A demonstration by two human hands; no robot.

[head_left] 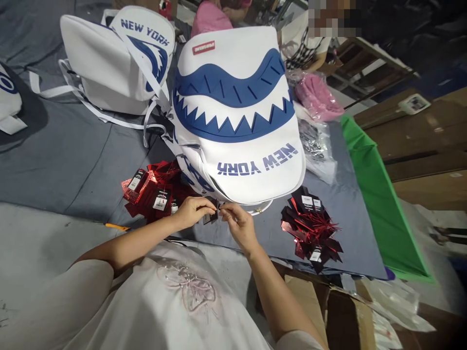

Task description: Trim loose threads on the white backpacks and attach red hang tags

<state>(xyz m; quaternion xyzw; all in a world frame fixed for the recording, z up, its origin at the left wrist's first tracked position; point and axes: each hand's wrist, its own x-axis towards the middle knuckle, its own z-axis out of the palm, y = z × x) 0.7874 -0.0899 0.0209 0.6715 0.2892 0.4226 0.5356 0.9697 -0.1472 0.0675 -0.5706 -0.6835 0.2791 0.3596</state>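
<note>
A white bag [239,116] with blue teeth is placed on the grey-covered table [91,165]. At the near edge of this bag, the left hand [195,211] and the right hand [238,222] are held close together. In each, thumb and fingertips are pressed together in a pinch; what is gripped cannot be told. A dark tag [209,217] is seen just beside the left fingertips. Red tag bundles are laid near-left [156,187] and near-right [314,228] of the bag.
</note>
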